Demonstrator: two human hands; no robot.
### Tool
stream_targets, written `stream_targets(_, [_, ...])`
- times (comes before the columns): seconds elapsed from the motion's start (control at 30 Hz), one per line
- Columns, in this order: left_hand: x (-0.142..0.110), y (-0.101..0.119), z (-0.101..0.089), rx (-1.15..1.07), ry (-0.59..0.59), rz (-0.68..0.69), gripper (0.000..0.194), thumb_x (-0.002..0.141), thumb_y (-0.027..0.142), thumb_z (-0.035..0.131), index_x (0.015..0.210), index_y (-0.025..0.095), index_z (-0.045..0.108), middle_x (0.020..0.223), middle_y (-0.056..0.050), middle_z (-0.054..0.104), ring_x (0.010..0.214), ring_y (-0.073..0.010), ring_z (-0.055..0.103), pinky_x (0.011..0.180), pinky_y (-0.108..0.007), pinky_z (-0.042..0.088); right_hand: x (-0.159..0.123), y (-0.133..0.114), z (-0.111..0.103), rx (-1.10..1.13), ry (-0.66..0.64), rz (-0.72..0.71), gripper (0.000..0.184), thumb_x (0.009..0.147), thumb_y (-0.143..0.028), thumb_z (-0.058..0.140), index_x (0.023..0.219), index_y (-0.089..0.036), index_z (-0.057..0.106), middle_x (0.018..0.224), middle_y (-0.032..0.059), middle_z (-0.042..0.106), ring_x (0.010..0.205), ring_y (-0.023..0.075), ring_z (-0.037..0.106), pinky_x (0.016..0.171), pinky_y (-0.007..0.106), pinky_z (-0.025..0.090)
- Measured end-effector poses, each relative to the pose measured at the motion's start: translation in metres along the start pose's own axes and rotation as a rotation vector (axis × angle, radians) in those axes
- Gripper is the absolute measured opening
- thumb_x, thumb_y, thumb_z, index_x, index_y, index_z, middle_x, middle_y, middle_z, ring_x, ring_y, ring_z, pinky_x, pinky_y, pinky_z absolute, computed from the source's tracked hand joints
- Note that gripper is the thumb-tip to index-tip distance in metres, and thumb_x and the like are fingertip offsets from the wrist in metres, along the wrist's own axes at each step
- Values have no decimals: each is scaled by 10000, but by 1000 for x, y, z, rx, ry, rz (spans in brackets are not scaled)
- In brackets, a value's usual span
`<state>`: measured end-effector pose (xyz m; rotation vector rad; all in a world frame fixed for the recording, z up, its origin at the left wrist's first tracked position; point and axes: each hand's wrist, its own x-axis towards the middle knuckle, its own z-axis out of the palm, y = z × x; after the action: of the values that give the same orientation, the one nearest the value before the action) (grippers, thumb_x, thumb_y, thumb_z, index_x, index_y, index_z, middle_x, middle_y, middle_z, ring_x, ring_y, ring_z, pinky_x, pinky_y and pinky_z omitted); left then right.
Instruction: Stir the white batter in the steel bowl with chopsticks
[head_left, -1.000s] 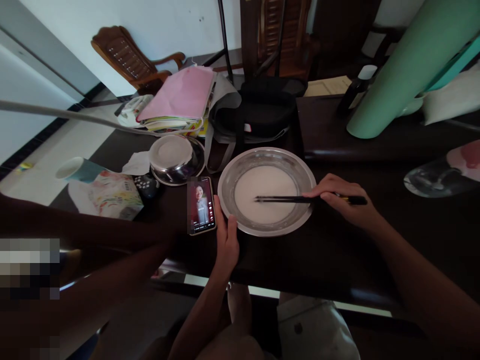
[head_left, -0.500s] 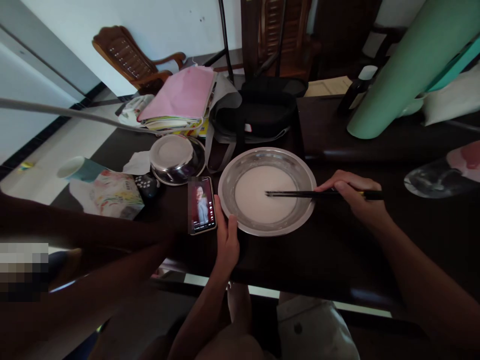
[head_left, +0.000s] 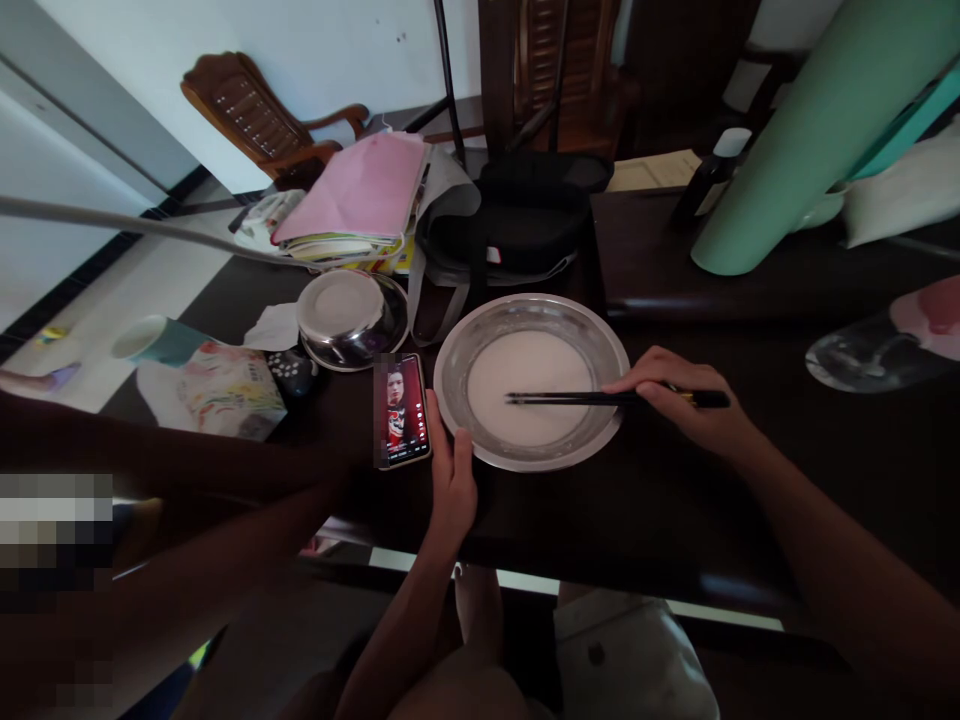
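A wide stainless steel bowl point(head_left: 452, 352) sits on the dark table, holding a milky white liquid point(head_left: 544, 365). My left hand point(head_left: 453, 480) grips its lower left rim, thumb on the edge and fingers along the outside. Between the fingers of my right hand point(head_left: 686, 400) is a pair of black chopsticks point(head_left: 562, 398), held nearly level over the bowl's right rim. Their tips reach the liquid left of its middle. A lit phone point(head_left: 406, 415) lies just left of my left hand, showing a video.
Another person's arms point(head_left: 255, 545) rest at the left. Behind the phone sits an upturned metal bowl point(head_left: 341, 305). Tissues point(head_left: 232, 390), a teal cup point(head_left: 154, 340), folders point(head_left: 360, 190) and a black bag point(head_left: 517, 225) stand around. A green cylinder point(head_left: 795, 150) leans at right, near a clear container point(head_left: 855, 350).
My right hand moved the chopsticks right, then back left through the liquid. My left hand stays on the rim. The phone picture has changed, and a foot shows at the far left.
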<state>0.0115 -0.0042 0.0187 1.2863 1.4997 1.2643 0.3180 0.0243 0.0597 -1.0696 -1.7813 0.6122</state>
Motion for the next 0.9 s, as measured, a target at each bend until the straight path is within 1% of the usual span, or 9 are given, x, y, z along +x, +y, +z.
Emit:
stream_targets(0.17, [0, 0, 0, -2, -7, 5, 798, 1020, 657, 510, 1699, 313, 272, 1826, -29, 142, 1691, -254, 104, 1373, -428, 78, 0, 0, -3, -19, 93, 56, 279, 1047, -392, 590, 926, -339, 835, 852, 21, 811, 794, 220, 724, 736, 406, 581])
stream_targets(0.23, [0, -1, 0, 0, -6, 10, 801, 1021, 658, 505, 1701, 306, 268, 1827, -31, 137, 1692, -251, 93, 1373, -425, 71, 0, 0, -2, 4, 65, 53, 294, 1051, -399, 580, 920, -339, 836, 836, 20, 809, 778, 219, 725, 717, 403, 582])
stream_targets(0.33, [0, -1, 0, -6, -3, 14, 801, 1024, 650, 506, 1703, 303, 261, 1828, -26, 126, 1692, -242, 90, 1371, -403, 66, 0, 1, 1, 2, -5, -3, 218, 1017, -408, 636, 964, -348, 839, 894, 22, 833, 827, 237, 736, 743, 422, 592])
stream_targets(0.4, [1, -1, 0, -12, -4, 13, 792, 1027, 638, 509, 1702, 305, 262, 1829, -24, 123, 1691, -240, 92, 1370, -396, 69, 0, 1, 1, -21, 22, -5, 194, 1008, -388, 653, 969, -344, 838, 918, 24, 840, 851, 242, 734, 763, 429, 587])
stream_targets(0.5, [0, -1, 0, -8, 1, 17, 783, 1024, 634, 518, 1695, 306, 284, 1828, -26, 130, 1692, -241, 84, 1369, -403, 61, 1, -1, -2, -26, 113, 46, 280, 1041, -366, 601, 896, -307, 833, 851, 32, 817, 789, 225, 718, 723, 409, 565])
stream_targets(0.57, [0, -1, -1, -4, 0, 15, 772, 1026, 629, 520, 1692, 311, 293, 1827, -22, 137, 1691, -240, 85, 1369, -404, 55, 1, -2, -2, -5, 94, 54, 323, 1053, -372, 577, 868, -299, 832, 820, 33, 802, 761, 217, 715, 705, 397, 567])
stream_targets(0.7, [0, 0, 0, -7, -2, 8, 770, 1032, 625, 510, 1696, 310, 281, 1827, -17, 134, 1691, -240, 87, 1371, -397, 63, 1, -1, -1, -9, 2, -10, 215, 1020, -379, 636, 964, -341, 840, 891, 22, 826, 825, 231, 726, 744, 411, 589])
stream_targets(0.83, [1, -1, 0, 0, 1, 9, 797, 1019, 661, 508, 1696, 310, 281, 1827, -26, 128, 1692, -249, 82, 1373, -424, 56, 0, -1, -3, -28, 97, 50, 291, 1054, -383, 581, 927, -326, 836, 863, 40, 814, 817, 234, 718, 747, 425, 580])
stream_targets(0.9, [1, 0, 0, 5, -1, 9, 802, 1016, 668, 508, 1697, 314, 277, 1828, -25, 125, 1692, -250, 79, 1374, -430, 50, 0, -1, -2, -7, 83, 43, 311, 1065, -379, 563, 922, -335, 835, 841, 31, 806, 796, 222, 718, 728, 409, 580])
